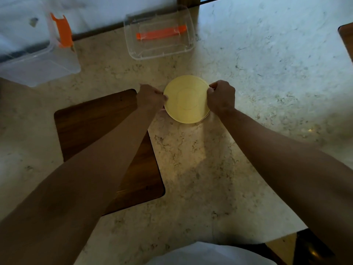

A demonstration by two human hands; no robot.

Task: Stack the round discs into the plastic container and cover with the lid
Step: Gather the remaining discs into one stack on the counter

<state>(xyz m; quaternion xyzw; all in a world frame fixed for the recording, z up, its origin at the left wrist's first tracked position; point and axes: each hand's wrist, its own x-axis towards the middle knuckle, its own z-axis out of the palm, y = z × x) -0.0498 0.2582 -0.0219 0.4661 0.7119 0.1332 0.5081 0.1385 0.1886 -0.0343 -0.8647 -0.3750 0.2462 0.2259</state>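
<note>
From the head camera I look down on a pale marbled counter [257, 64]. In the middle of it sits a stack of round yellow discs [186, 99], seen from above, with the edges of lower discs peeking out along the right and near rim. My left hand [151, 97] is at the left edge of the stack, fingers curled and pinching the rim. My right hand [221, 97] is at the right edge, fingers likewise curled in and gripping the rim there. Both forearms reach in from the near side of the picture. I cannot tell whether the stack rests on the counter or is lifted just off it.

Far from the discs, near the back edge of the counter, lies the clear plastic lid [159, 32] with an orange handle [161, 33] across it; it is well apart from the stack. At the far left stands the clear plastic container [41, 60], with an orange latch [64, 30] showing on its right side. The view there is blurred, so I cannot tell what is in it.

A dark wooden board [91, 121] is set in the counter on the left, partly under my left forearm, its far right corner just beside the stack. Another dark brown patch [346, 38] shows at the far right edge. At the near edge some white cloth [206, 253] shows.
</note>
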